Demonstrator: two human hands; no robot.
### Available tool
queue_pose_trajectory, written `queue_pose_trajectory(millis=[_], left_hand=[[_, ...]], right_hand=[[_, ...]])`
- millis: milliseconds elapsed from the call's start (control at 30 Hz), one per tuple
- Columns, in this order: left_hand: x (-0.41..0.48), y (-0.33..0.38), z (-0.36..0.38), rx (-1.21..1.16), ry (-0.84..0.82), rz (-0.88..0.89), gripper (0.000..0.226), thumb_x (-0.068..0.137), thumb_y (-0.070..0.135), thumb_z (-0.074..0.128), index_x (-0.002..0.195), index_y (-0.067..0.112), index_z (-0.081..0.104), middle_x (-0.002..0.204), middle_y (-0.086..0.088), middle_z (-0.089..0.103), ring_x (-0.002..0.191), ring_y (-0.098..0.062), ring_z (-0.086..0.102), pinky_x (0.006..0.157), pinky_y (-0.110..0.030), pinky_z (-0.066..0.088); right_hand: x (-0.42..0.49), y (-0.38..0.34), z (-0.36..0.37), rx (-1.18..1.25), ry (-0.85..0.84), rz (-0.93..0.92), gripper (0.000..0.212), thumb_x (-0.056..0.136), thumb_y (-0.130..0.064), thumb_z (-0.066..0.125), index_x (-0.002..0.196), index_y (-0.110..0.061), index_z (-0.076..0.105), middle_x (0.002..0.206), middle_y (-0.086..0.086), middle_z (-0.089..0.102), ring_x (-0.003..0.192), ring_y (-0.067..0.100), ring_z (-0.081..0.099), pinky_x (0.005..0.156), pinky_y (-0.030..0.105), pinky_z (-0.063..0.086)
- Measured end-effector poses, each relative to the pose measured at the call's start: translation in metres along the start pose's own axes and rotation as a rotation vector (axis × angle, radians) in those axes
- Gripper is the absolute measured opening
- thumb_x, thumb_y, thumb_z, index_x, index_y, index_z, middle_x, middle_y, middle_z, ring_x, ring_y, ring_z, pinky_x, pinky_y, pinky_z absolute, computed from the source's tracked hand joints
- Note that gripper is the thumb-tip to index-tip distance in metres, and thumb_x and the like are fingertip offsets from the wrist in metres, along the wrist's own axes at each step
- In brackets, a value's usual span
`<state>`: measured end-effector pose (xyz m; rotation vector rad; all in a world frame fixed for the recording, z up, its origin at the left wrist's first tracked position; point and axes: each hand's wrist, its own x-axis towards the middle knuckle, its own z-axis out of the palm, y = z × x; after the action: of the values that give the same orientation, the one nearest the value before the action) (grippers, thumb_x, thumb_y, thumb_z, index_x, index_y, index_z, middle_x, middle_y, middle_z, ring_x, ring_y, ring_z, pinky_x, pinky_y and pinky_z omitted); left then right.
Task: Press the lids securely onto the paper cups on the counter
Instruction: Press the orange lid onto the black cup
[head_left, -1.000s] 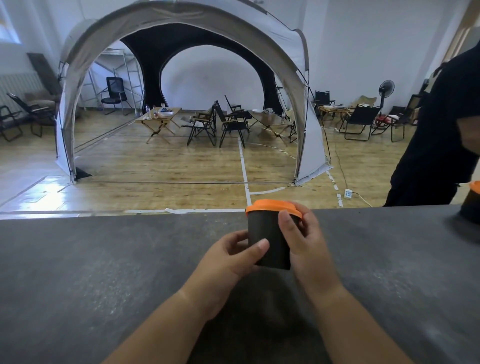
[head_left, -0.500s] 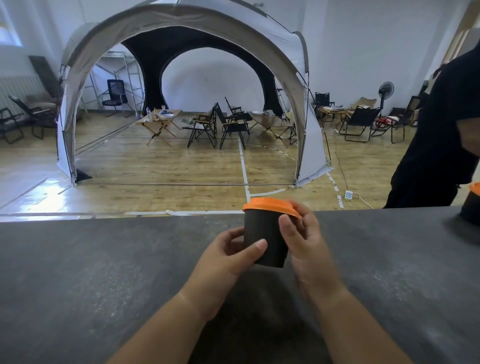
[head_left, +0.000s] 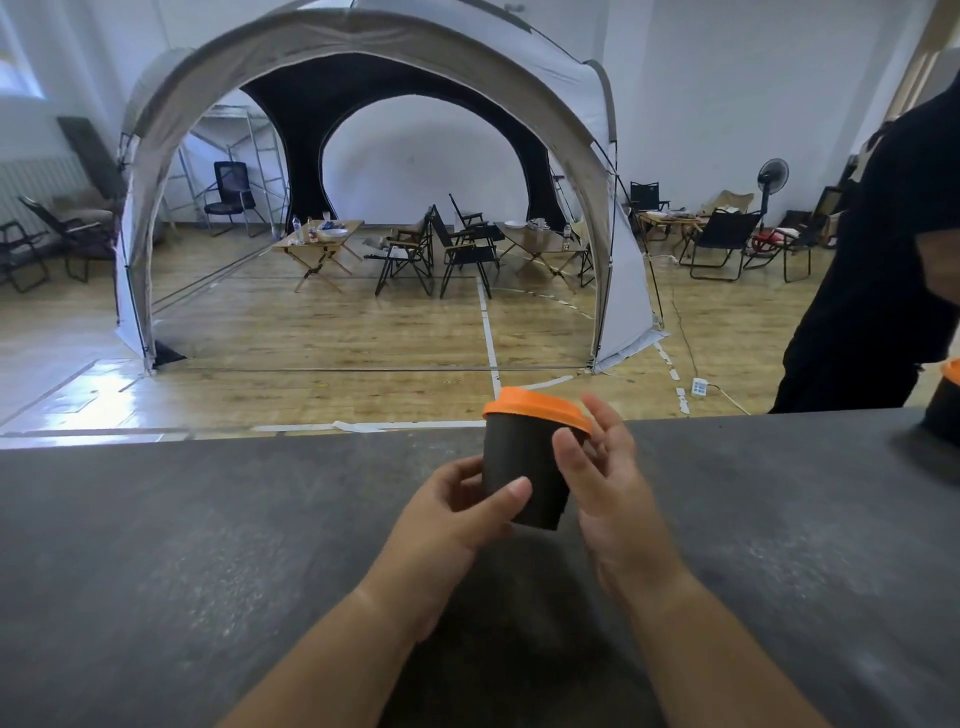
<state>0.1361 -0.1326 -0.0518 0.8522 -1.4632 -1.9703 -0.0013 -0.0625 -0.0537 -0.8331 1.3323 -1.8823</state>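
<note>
A black paper cup (head_left: 519, 462) with an orange lid (head_left: 537, 409) is held tilted a little above the dark counter (head_left: 208, 545). My left hand (head_left: 457, 514) grips its lower side, thumb across the front. My right hand (head_left: 605, 480) lies against the cup's right side with the fingers loosening and spread near the lid. A second black cup with an orange lid (head_left: 948, 402) stands at the counter's far right edge, partly cut off by the frame.
A person in black clothes (head_left: 883, 270) stands just beyond the counter at the right. Behind the counter is a wooden floor with a dome tent (head_left: 363, 67), folding chairs and small tables.
The cup has risen off the counter and tipped. My right hand's fingers have opened away from the lid; before, they were wrapped round the cup's top.
</note>
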Motion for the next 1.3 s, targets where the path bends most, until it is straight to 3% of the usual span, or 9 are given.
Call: queue_pose_trajectory(millis=[67,300,433,567,767,867,967,1167,1300], left_hand=[[0.000,-0.002,0.000,-0.006,-0.032,-0.014,0.075,0.061,0.044,0.078,0.127,0.018,0.055,0.111,-0.005,0.072,0.099,-0.025,0.071,0.085,-0.041,0.057],[0.002,0.004,0.001,-0.241,-0.125,-0.081,0.036,0.074,0.028,0.064,0.098,0.003,0.069,0.095,-0.017,0.071,0.080,-0.020,0.068,0.065,-0.027,0.058],[0.000,0.007,0.003,-0.217,-0.062,-0.023,0.038,0.074,0.026,0.064,0.103,0.002,0.067,0.087,-0.013,0.074,0.072,-0.016,0.071,0.058,-0.024,0.057],[-0.002,0.006,0.002,-0.088,0.013,0.036,0.051,0.068,0.030,0.072,0.115,0.013,0.062,0.096,-0.005,0.076,0.090,-0.024,0.073,0.082,-0.042,0.058],[-0.002,0.007,-0.003,-0.149,-0.118,-0.044,0.050,0.077,0.026,0.067,0.119,0.000,0.060,0.110,-0.018,0.071,0.104,-0.030,0.069,0.087,-0.038,0.055],[-0.001,0.005,-0.005,-0.113,-0.039,-0.007,0.055,0.071,0.030,0.075,0.118,0.004,0.060,0.107,-0.015,0.073,0.099,-0.028,0.071,0.083,-0.037,0.057],[-0.001,0.001,-0.003,0.064,0.043,0.066,0.073,0.058,0.044,0.085,0.120,0.015,0.060,0.108,-0.005,0.073,0.101,-0.021,0.070,0.094,-0.043,0.054],[-0.001,0.004,0.000,-0.166,-0.059,0.011,0.045,0.074,0.023,0.068,0.117,0.012,0.060,0.108,-0.015,0.072,0.096,-0.025,0.071,0.090,-0.043,0.054],[-0.001,0.005,0.001,-0.187,-0.004,0.019,0.030,0.084,0.004,0.063,0.114,0.007,0.059,0.108,-0.022,0.070,0.093,-0.028,0.071,0.085,-0.037,0.057]], right_hand=[[0.001,0.001,-0.001,-0.022,0.040,-0.035,0.067,0.069,-0.041,0.073,0.130,-0.030,0.048,0.125,0.000,0.062,0.111,0.015,0.065,0.080,0.024,0.058],[0.011,0.002,-0.003,0.221,0.042,0.096,0.057,0.080,-0.034,0.064,0.126,0.000,0.058,0.117,0.027,0.068,0.110,0.045,0.065,0.087,0.052,0.056],[0.008,0.002,-0.004,0.144,0.026,0.074,0.063,0.080,-0.041,0.064,0.133,-0.007,0.055,0.122,0.019,0.067,0.115,0.038,0.064,0.095,0.053,0.054],[0.003,0.000,-0.003,-0.015,0.005,-0.032,0.065,0.068,-0.041,0.070,0.130,-0.029,0.050,0.122,0.000,0.063,0.110,0.016,0.065,0.076,0.022,0.058],[0.009,0.003,-0.005,0.125,-0.038,0.048,0.064,0.078,-0.042,0.071,0.133,-0.012,0.056,0.122,0.015,0.069,0.116,0.032,0.065,0.098,0.052,0.052],[0.009,0.006,-0.008,0.111,-0.081,0.068,0.065,0.083,-0.046,0.069,0.138,-0.016,0.053,0.126,0.013,0.067,0.119,0.030,0.063,0.101,0.053,0.050],[0.005,0.008,-0.003,0.027,-0.062,0.050,0.099,0.059,-0.063,0.083,0.142,-0.022,0.048,0.130,0.008,0.065,0.120,0.024,0.063,0.102,0.046,0.050],[0.008,0.003,-0.003,0.194,0.057,0.039,0.081,0.074,-0.060,0.074,0.131,-0.006,0.056,0.121,0.021,0.068,0.111,0.038,0.066,0.086,0.054,0.057],[0.007,0.001,-0.006,0.193,-0.008,0.115,0.060,0.086,-0.052,0.049,0.122,-0.006,0.064,0.111,0.018,0.073,0.102,0.032,0.071,0.071,0.040,0.059]])
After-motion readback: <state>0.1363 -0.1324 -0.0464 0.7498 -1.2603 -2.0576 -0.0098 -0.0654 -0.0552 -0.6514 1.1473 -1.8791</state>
